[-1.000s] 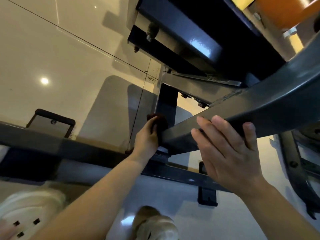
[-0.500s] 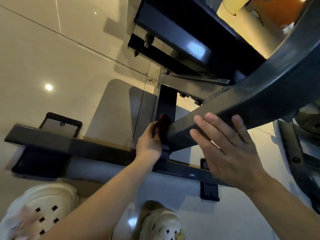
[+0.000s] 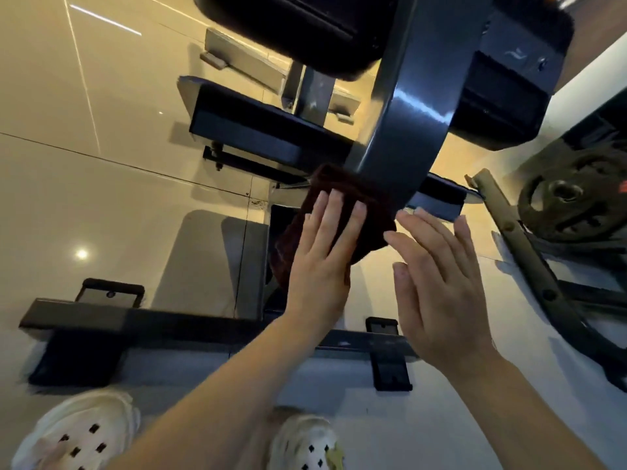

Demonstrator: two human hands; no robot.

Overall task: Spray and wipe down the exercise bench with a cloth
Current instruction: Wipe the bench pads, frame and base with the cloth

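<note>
Left hand (image 3: pixel 322 262) lies flat with its fingers straight and spread a little, pressing a dark brown fuzzy cloth (image 3: pixel 325 218) against the sloping dark grey metal beam (image 3: pixel 407 106) of the exercise bench. That cloth sits at the low end of the beam, partly tucked under it, and it hangs down past the palm on the left side. Right hand (image 3: pixel 437 283) is just beside it — wide open, fingers straight, holding nothing; whether its fingertips touch the beam or the cloth I cannot tell. Above the hands are the black padded parts of the bench (image 3: pixel 291 25), seen from a low angle, with a second black pad (image 3: pixel 509 96) on the right. A long dark metal foot bar (image 3: pixel 142 323) of the bench runs across the shiny cream tile floor (image 3: pixel 84 184) below the arms. Down at the bottom are two white shoes with little holes (image 3: pixel 78 435), one under each arm. Far to the right a round dark weight plate (image 3: pixel 570 201) leans by an old greenish metal bar with holes (image 3: pixel 522 245) — both well apart from the hands.
</note>
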